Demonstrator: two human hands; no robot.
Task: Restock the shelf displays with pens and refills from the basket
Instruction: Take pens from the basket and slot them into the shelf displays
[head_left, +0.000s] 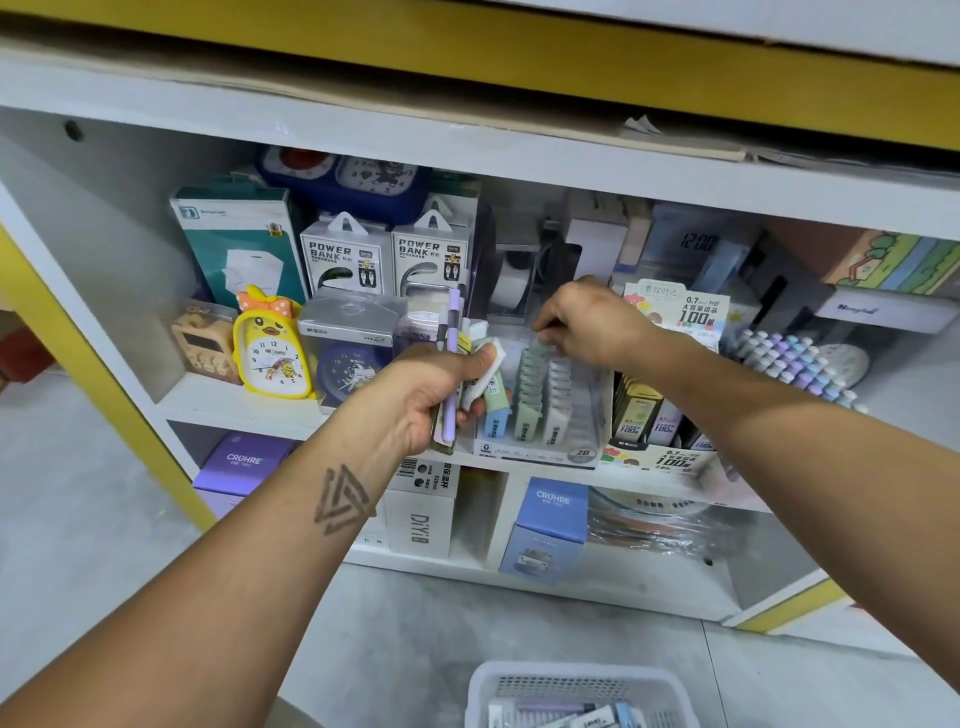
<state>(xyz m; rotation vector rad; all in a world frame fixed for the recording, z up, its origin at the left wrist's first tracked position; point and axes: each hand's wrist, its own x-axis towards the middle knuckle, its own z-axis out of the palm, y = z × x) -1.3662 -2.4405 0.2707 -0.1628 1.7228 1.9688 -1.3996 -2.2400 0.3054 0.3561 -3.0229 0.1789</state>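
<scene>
- The right hand (587, 325) pinches a green refill pack (535, 349) into the display tray (540, 452).
- The left hand (441, 395) grips spare pens and packs (470, 374); next, I think, another pack needs its row.

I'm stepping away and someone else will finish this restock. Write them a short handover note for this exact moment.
Left hand: grips a bundle of stock, including a lilac pen and small pastel refill packs.
Right hand: pinches a pale green refill pack at the top of its row in the clear display tray on the middle shelf.
Done: the tray's rows are partly filled.
Left: seat this pack, shelve the left-hand bundle, then the items remaining in the white plastic basket on the floor.
</scene>
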